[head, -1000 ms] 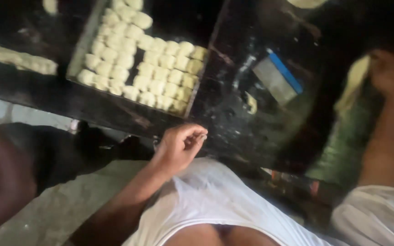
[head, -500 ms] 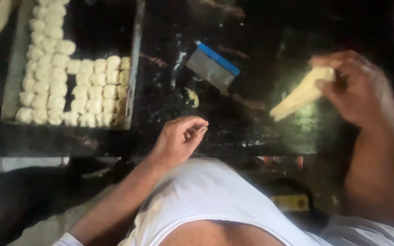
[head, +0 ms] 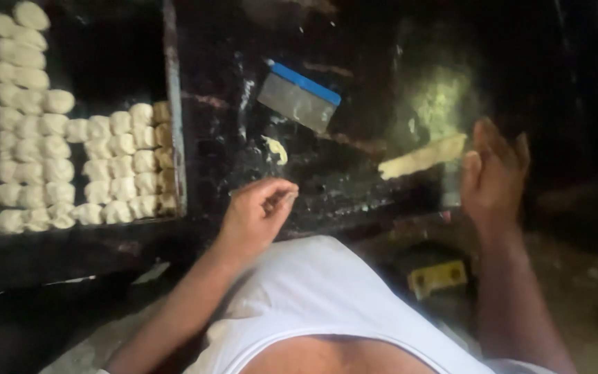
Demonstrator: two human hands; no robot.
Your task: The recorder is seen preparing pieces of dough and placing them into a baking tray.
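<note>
- Pale dough strip [head: 423, 157] lies on the dark counter [head: 354, 41], just beside your right hand [head: 494, 176], whose fingers are spread, gripping nothing.
- Your left hand [head: 257, 215] sits at the counter's near edge, fingers curled together; whether they pinch anything, you cannot tell.
- Between the hands and the far edge lies a metal scraper [head: 299, 97] with a blue grip, and a small dough scrap [head: 276, 148].
- Off to your left, a tray [head: 172, 104] holds rows of dough pieces [head: 84, 166].

Open dark worktop [head: 354, 173] btwn hands — scraper [head: 299, 97] blocks behind, dough tray [head: 173, 104] walls left.
</note>
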